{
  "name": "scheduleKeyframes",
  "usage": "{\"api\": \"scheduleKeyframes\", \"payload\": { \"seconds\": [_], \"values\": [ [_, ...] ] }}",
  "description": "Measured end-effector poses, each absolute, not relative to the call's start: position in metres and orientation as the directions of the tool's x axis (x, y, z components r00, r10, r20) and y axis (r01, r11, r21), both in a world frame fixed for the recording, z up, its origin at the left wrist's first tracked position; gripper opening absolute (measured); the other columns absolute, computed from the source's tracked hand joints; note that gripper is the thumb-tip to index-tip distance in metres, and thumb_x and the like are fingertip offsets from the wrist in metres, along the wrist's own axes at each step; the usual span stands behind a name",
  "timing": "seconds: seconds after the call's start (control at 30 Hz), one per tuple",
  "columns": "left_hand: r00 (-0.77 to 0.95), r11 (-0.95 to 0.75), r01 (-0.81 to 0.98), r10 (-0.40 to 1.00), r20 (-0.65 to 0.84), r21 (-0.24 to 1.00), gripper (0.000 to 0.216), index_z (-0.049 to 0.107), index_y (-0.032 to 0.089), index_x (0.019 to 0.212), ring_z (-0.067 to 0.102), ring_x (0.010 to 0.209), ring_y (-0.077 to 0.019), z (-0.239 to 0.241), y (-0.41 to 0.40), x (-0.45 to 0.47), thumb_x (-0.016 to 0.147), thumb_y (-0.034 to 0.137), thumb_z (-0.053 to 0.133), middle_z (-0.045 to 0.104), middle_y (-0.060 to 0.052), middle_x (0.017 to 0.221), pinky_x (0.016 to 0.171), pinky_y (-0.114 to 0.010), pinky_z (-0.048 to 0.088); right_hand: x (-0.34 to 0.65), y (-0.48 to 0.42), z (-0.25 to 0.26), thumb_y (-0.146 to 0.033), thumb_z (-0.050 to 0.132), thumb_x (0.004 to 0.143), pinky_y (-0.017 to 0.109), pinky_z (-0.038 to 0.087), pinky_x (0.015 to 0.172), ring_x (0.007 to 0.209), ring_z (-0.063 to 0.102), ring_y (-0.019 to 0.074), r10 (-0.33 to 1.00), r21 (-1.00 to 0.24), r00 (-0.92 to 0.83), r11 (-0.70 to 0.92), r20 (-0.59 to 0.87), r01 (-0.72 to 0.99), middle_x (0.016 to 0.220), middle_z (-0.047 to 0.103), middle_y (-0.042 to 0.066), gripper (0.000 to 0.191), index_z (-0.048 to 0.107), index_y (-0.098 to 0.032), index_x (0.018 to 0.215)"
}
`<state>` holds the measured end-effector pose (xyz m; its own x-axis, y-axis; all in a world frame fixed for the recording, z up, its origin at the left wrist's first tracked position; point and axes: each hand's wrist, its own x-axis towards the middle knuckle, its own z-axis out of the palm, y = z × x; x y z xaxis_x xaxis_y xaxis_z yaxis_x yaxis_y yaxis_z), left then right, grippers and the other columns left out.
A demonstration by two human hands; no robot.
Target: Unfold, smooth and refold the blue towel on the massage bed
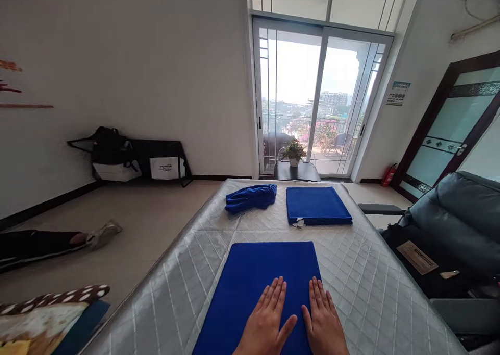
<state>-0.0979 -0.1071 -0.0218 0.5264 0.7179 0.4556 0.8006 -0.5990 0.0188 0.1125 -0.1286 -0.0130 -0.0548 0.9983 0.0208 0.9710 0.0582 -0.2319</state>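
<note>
A blue cloth (250, 271) lies spread flat on the quilted silver-grey mattress (167, 282). My left hand (267, 316) rests palm down on it, fingers stretched out and thumb apart. To its right, my right hand (322, 316) also lies flat, over the cloth's right edge, fingers straight. Neither hand holds anything. Farther back on the right sits a neat stack of folded blue cloths (318, 204), with a small white tag at its front edge. Left of that stack lies a crumpled blue cloth (250, 198).
A potted plant (294, 152) stands on a black chair beyond the mattress, before sliding glass doors. Grey armchair (461, 209) at right holds a cardboard piece. Black bags (109, 149) rest by the left wall. A person's leg (42, 245) and a patterned fabric (42, 318) are at left.
</note>
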Motion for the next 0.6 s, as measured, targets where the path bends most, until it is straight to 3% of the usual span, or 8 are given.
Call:
{"api": "scheduleKeyframes", "payload": {
  "seconds": [0.13, 0.23, 0.43, 0.6],
  "values": [
    [0.657, -0.722, 0.691, 0.619, 0.429, -0.017, 0.079, 0.005, 0.015, 0.161, 0.042, 0.145, -0.0244, -0.021, -0.116, -0.052, 0.101, 0.06, 0.03, 0.039, -0.011, 0.161, 0.113, -0.038, 0.043, 0.116, -0.129, -0.015, -0.039, 0.028, 0.103, 0.049, 0.022, 0.124, 0.152, 0.016, 0.025, 0.99, -0.206, -0.143, 0.143, 0.017, 0.968, 0.164, 0.018, 0.005, 0.056, 0.037, -0.021, 0.155],
    [0.635, -0.697, 0.717, 0.64, 0.433, -0.021, 0.077, 0.004, 0.018, 0.161, 0.044, 0.144, -0.0232, -0.024, -0.116, -0.064, 0.101, 0.059, 0.029, 0.041, -0.009, 0.16, 0.113, -0.037, 0.042, 0.115, -0.128, -0.013, -0.041, 0.028, 0.103, 0.047, 0.021, 0.124, 0.152, 0.016, 0.0245, 0.995, -0.207, -0.095, 0.091, -0.009, 0.974, 0.164, 0.018, 0.007, 0.059, 0.034, -0.015, 0.156],
    [0.433, -0.459, 0.888, 0.822, 0.371, -0.019, 0.077, 0.0, 0.021, 0.16, 0.044, 0.144, -0.0228, -0.036, -0.129, -0.149, 0.101, 0.057, 0.035, 0.038, -0.008, 0.161, 0.112, -0.038, 0.043, 0.111, -0.128, 0.0, -0.046, 0.021, 0.103, 0.046, 0.017, 0.126, 0.153, 0.012, 0.0223, 0.997, -0.246, -0.046, 0.029, -0.066, 0.969, 0.165, 0.014, 0.006, 0.065, 0.025, -0.012, 0.158],
    [0.238, -0.264, 0.962, 0.935, 0.261, 0.065, 0.072, -0.004, 0.025, 0.157, 0.042, 0.145, -0.0258, -0.045, -0.15, -0.209, 0.102, 0.056, 0.031, 0.033, -0.007, 0.163, 0.112, -0.045, 0.044, 0.111, -0.13, 0.003, -0.047, 0.02, 0.103, 0.045, 0.016, 0.126, 0.154, 0.011, 0.0208, 0.995, -0.249, -0.053, 0.03, -0.085, 0.968, 0.166, 0.013, 0.004, 0.066, 0.02, -0.011, 0.158]
  ]
}}
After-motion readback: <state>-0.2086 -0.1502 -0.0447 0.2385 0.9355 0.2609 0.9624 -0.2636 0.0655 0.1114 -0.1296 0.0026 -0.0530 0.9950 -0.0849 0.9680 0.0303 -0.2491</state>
